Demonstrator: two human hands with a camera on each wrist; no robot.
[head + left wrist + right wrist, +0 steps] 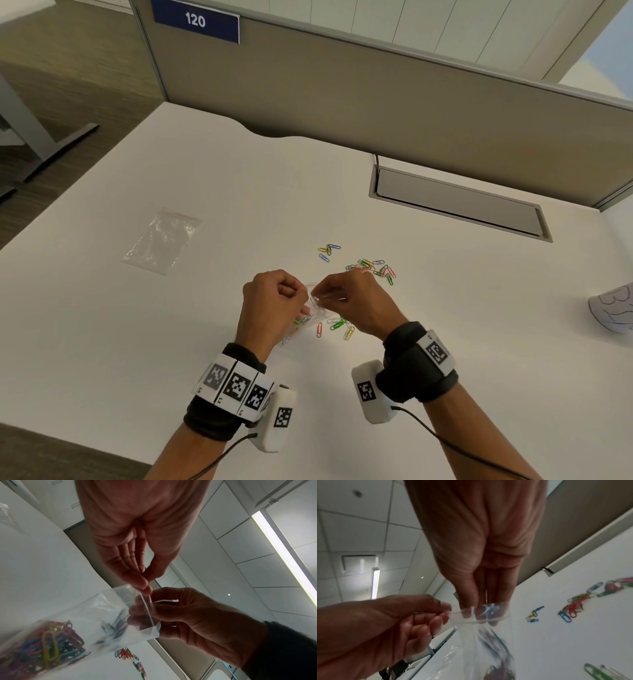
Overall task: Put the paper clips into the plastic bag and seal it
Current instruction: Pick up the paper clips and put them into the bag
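Left hand (274, 301) pinches the plastic bag (102, 615) mouth; right hand (352, 301) fingers pinch clips inside. Advise releasing clips deep before withdrawing.

I see a clear, glossy, crinkled plastic bag (96, 616) holding smooth, brightly coated paper clips (51, 647). The table (171, 171) looks matt white and smooth. Another shiny, creased plastic bag (161, 240) lies on it.

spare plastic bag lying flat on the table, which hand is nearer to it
Left. The left hand is closer to the spare plastic bag; the right hand is farther off.
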